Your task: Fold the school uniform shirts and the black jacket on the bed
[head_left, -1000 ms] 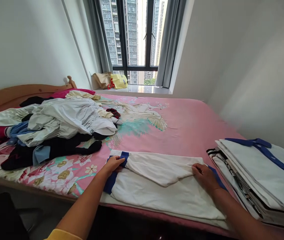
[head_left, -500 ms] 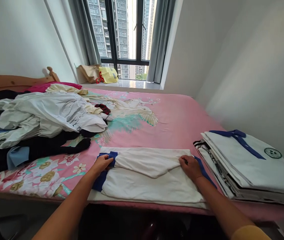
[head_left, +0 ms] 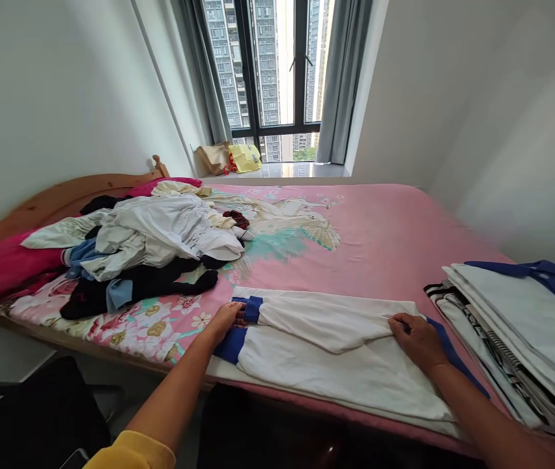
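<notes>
A white garment with blue trim lies folded flat near the front edge of the bed, and its upper layer is doubled over into a sleeve-like flap ending in a blue cuff. My left hand holds the flap just beside that cuff. My right hand pinches the white cloth at the flap's other end, near a blue strip. The garment's underside is hidden against the bedspread.
The pink floral bedspread covers the bed. A heap of white, black and blue clothes lies to the left, and a folded stack stands to the right. Bags sit on the windowsill. A dark chair stands below left.
The head view has swung left and then back right. Both hands stay on the garment, and its fold looks the same.
</notes>
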Available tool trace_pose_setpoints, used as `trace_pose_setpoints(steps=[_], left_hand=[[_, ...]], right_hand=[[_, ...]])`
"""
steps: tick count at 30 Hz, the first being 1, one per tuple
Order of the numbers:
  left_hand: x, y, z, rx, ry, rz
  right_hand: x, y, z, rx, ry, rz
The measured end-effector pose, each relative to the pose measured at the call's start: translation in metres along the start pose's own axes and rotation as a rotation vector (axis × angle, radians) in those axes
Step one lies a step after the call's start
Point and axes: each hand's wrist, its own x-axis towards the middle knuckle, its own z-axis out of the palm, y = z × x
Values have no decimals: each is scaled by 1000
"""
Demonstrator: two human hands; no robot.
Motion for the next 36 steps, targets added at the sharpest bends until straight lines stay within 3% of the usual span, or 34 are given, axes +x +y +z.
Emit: trace_pose_setpoints(steps=[4, 10, 15, 23, 29, 31, 33, 35, 36], left_hand=[[6, 2, 6, 41, 4, -47], [5, 9, 20, 91, 77, 30], [5, 14, 9, 94, 105, 90], [8, -7, 6, 208, 149, 142], [6, -1, 2, 393, 245, 242], [1, 4, 8, 472, 337, 351], [-10, 7, 25, 602, 408, 591], [-29, 6, 53, 736, 358, 888], [-40, 5, 71, 782, 273, 1005]], right_hand=[[0, 1, 0, -2, -15, 8], [-2, 0, -1, 21, -4, 0], [-4, 7, 4, 35, 84, -57], [-2, 12, 11, 30, 271, -254], [-1, 3, 3, 11, 338, -258], [0, -2, -1, 21, 338, -246], [1, -5, -2, 25, 346, -233], [2, -7, -3, 29, 356, -218], [1, -8, -4, 31, 357, -212]])
